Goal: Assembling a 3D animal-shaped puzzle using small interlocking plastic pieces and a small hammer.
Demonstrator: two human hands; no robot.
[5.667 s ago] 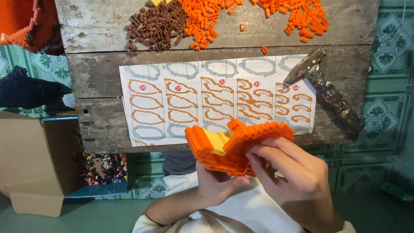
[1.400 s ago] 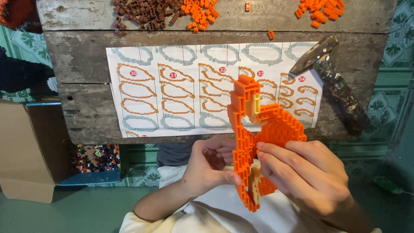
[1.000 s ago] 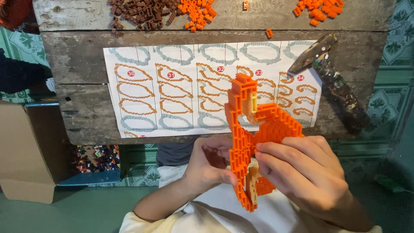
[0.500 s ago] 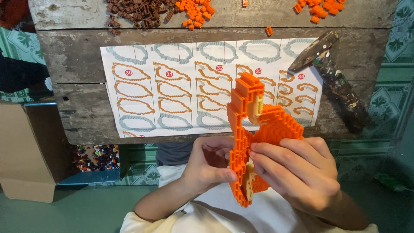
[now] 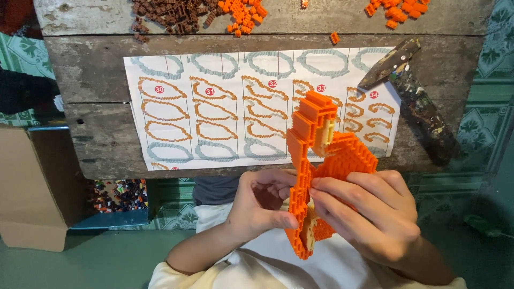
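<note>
The person holds an orange brick model [image 5: 326, 160] upright between both hands, just in front of the chest. The left hand [image 5: 262, 206] curls around the model's near edge, thumb and fingertips pinching it. The right hand [image 5: 369, 214] lies across the far face, fingers spread and closed on the bricks. To do this well, the left hand's grip should probably stay close to the seam being pressed, so the thin shell does not flex or split. Beyond the hands, a printed diagram sheet [image 5: 214, 107] lies on the wooden table [image 5: 85, 69], with a hammer [image 5: 415, 91] to the right. Left of the left hand, a shallow tray [image 5: 115, 198] under the table holds mixed coloured bricks, beside a cardboard box [image 5: 32, 187] whose contents cannot be seen.
</note>
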